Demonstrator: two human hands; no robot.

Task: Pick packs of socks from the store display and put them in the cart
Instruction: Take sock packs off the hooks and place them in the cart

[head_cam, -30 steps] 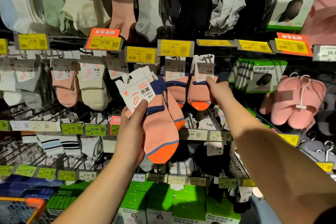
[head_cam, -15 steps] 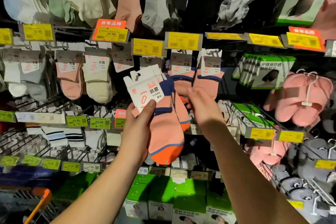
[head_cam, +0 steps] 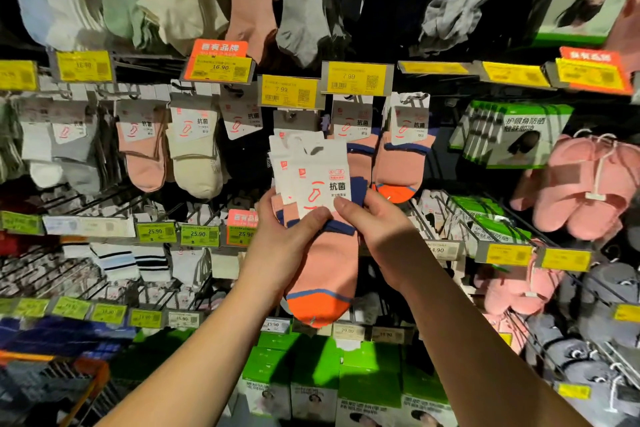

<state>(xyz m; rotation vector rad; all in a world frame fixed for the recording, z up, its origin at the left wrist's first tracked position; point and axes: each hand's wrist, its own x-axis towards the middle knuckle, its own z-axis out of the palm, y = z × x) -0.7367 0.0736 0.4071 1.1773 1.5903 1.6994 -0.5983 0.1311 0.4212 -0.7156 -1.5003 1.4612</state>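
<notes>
Both hands met in front of the display, the left hand (head_cam: 277,246) pinching the white card header of the sock packs (head_cam: 318,218) with its thumb on the front, and the right hand (head_cam: 377,236) curled round the other edge with its thumb on the card, probably to square several loose packs into one bundle that could be carried as a unit. The bundle hung clear of the hooks, just below and beside the matching peach socks (head_cam: 398,163) left on the rack, while the orange-rimmed cart (head_cam: 93,371) waited well below at the lower left, so the drop into it was not yet made
</notes>
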